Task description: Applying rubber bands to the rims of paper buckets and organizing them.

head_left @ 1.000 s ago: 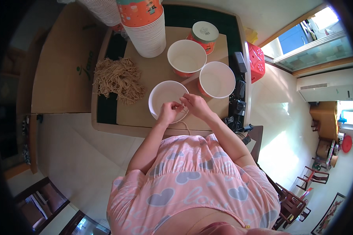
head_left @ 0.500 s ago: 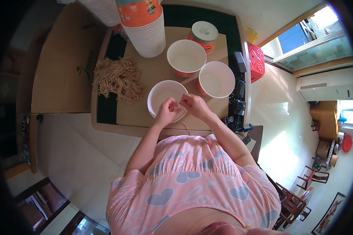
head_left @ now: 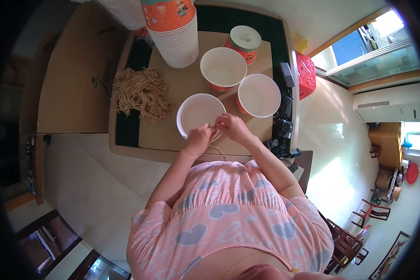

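In the head view, taking the near white tub (head_left: 195, 109) as the clock's centre, the left hand (head_left: 199, 140) and right hand (head_left: 233, 127) meet at its 4 o'clock rim. The fingers of each are curled closed, tips together in a pinch on a thin tan cord (head_left: 218, 148); the exact spot where they grip it is mostly hidden. The cord's loose part curves out below the hands at 5 o'clock, lying near the front edge of the desk (head_left: 127, 135). The near tub is upright, open side up, on a flat brown board (head_left: 161, 140).

2 more open tubs stand beyond: the middle tub (head_left: 223, 67) at 1 o'clock and the right tub (head_left: 259, 95) at 2 o'clock. Farther out at 1 o'clock is an upturned tub (head_left: 244, 42), its base uppermost. A tall stack of nested tubs (head_left: 176, 44), orange and white, rises at 11 o'clock. A tangled bundle of tan cord (head_left: 142, 95) lies at 10 o'clock.

Black adapters (head_left: 284, 128) line the desk's edge around 3 o'clock. Past that edge at 2 o'clock is a red stool (head_left: 305, 77); a large cardboard box (head_left: 74, 79) stands between 9 and 10 o'clock.
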Demonstrator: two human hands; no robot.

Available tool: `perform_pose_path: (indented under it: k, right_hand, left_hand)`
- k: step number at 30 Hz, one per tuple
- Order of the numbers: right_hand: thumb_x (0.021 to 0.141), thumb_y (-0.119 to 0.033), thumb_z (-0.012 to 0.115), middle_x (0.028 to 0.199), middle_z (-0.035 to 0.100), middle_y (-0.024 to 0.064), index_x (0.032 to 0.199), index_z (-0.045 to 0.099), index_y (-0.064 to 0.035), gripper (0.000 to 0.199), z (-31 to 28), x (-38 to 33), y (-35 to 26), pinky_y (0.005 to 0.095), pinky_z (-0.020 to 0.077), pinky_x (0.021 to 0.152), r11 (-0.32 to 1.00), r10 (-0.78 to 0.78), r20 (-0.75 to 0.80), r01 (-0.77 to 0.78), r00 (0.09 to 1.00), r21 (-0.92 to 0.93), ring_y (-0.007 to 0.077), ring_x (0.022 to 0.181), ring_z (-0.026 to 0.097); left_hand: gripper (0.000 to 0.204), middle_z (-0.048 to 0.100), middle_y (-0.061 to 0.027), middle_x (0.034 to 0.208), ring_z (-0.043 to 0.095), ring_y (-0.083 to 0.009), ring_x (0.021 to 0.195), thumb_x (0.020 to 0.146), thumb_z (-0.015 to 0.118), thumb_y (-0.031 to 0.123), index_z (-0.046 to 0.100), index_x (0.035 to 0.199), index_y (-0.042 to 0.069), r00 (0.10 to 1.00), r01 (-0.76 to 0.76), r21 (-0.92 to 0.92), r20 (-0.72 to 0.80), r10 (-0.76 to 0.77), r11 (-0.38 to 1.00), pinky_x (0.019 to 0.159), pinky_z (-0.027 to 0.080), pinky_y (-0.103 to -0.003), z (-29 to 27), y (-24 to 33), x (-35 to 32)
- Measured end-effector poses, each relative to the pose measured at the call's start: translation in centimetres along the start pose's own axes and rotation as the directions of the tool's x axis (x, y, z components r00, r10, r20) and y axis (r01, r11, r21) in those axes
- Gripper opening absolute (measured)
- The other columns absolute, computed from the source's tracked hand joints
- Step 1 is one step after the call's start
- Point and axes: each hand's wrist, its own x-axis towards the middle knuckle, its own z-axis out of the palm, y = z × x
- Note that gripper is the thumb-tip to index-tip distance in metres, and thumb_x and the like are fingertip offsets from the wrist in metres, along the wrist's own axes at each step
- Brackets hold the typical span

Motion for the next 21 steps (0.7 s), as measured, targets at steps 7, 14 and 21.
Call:
perform_pose_path:
  k: [7, 14, 21]
  right_hand:
    - [0.080, -0.008, 0.063, 0.085, 0.059, 0.0115, 0.089, 0.063, -0.0026, 0.010, 0.5, -1.4, -0.4, 0.0343, 0.0479, 0.066, 0.998, -0.038, -0.140, 0.046, 0.989, 0.053, 0.0288, 0.074, 0.060]
    - [0.083, -0.004, 0.062, 0.092, 0.061, 0.0096, 0.093, 0.065, -0.0019, 0.011, 1.7, -2.6, -0.8, 0.0276, 0.0481, 0.060, 0.985, 0.052, -0.332, 0.005, 0.942, 0.170, 0.0197, 0.070, 0.061]
    - [0.084, -0.004, 0.063, 0.093, 0.063, 0.0088, 0.095, 0.067, -0.0023, 0.012, 2.4, -2.7, -1.1, 0.0246, 0.0481, 0.061, 0.966, 0.154, -0.386, -0.056, 0.910, 0.254, 0.0155, 0.071, 0.061]
  left_hand:
    - [0.009, 0.058, -0.0104, 0.085, 0.061, -0.0247, 0.076, 0.080, 0.064, 0.009, 0.061, 0.082, 0.000, 0.969, 0.177, -0.532, -0.053, -0.241, 0.828, 0.069, 0.049, -0.033, 1.4, -0.7, 0.3]
    - [0.008, 0.060, -0.0059, 0.079, 0.057, -0.0139, 0.066, 0.091, 0.053, 0.010, 0.054, 0.092, 0.002, 0.788, 0.499, -0.866, 0.437, -0.433, 0.033, 0.065, 0.049, -0.027, 0.1, -0.1, 1.8]
    - [0.011, 0.051, 0.0005, 0.068, 0.034, -0.0048, 0.042, 0.092, 0.053, 0.017, 0.054, 0.091, 0.006, 0.727, 0.565, -0.797, 0.603, -0.329, -0.215, 0.039, 0.029, -0.020, -0.9, -0.2, 1.5]
